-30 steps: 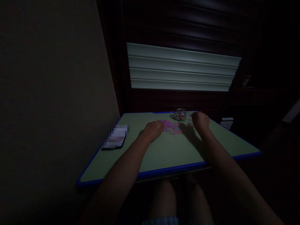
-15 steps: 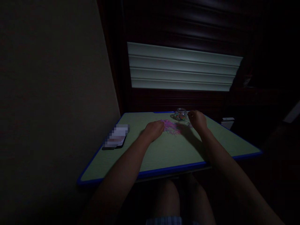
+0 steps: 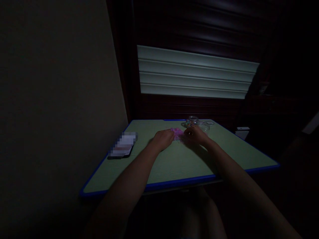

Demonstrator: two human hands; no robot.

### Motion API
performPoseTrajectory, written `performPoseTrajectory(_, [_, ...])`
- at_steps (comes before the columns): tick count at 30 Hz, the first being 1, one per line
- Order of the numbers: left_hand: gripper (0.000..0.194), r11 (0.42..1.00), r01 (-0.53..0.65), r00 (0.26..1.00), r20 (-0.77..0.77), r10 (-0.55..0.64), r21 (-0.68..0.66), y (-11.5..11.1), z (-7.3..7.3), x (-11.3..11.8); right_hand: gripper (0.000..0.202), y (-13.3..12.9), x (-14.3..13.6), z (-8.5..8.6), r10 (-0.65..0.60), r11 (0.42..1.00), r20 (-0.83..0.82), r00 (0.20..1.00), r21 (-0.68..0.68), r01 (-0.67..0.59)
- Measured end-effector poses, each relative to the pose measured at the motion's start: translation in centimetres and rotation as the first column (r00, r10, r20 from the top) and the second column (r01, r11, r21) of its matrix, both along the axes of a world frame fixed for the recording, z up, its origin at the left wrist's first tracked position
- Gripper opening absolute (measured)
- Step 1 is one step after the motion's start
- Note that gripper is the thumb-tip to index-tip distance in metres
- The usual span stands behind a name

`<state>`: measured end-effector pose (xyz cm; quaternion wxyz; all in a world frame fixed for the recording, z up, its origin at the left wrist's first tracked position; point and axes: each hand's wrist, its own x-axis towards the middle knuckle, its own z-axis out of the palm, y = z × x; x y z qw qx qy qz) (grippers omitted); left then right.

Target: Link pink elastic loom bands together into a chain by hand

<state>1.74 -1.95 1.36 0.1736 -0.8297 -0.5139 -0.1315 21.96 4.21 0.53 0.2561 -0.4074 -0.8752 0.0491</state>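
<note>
One pile of pink bands lies between the curled left hand and bent-fingered right hand; whether either grips any, I cannot tell.

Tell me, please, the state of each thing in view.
Pile of pink-purple pieces: loose on the table.
Left hand: curled at the pile's left edge; grip unclear.
Right hand: curled by the pile's right edge; grip unclear.
Clear jar: upright, no lid visible, multicoloured pieces inside.
Clear container beside it: open or closed, too dim to tell.
Flat dark-edged item: on the table's left side, top blurred.
</note>
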Motion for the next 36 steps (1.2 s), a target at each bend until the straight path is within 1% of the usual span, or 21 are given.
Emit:
performPoseTrajectory(5, [0.032,1.000,0.000,1.000,0.001,0.000,0.009,0.1,-0.1,0.0,0.022,-1.0,-0.7,0.3,0.047,0.998,0.002,0.999,-0.035,-0.047])
performPoseTrajectory(10, [0.031,1.000,-0.003,1.000,0.003,0.003,-0.018,-0.1,0.0,0.1,0.019,-1.6,-1.7,0.2,0.064,0.997,0.014,0.998,-0.042,-0.063])
performPoseTrajectory(15, [0.032,1.000,0.006,1.000,0.001,-0.006,-0.010,0.0,-0.1,0.0,0.019,-1.4,-2.0,-0.1,0.042,0.998,0.048,0.998,-0.042,-0.040])
performPoseTrajectory(18, [0.032,1.000,-0.003,1.000,0.003,0.003,-0.004,0.2,-0.3,-0.1,0.019,-1.6,-2.1,-0.3,0.033,0.999,0.069,0.997,-0.011,-0.032])
performPoseTrajectory(22, [0.033,1.000,0.019,1.000,0.000,-0.019,0.014,0.3,-0.4,-0.1,0.019,-1.9,-2.3,-0.4,0.038,0.999,0.088,0.995,0.032,-0.041])
performPoseTrajectory(29, [0.032,0.999,0.031,0.999,0.022,-0.031,0.006,0.0,-0.3,0.0,0.020,-1.9,-2.6,-0.5,-0.029,0.999,0.122,0.992,0.025,0.027])
performPoseTrajectory(36, [0.031,1.000,0.001,1.000,0.015,-0.001,-0.011,0.0,-0.2,0.0,0.022,-2.0,-2.6,-0.5,-0.030,0.999,0.151,0.988,0.031,0.026])
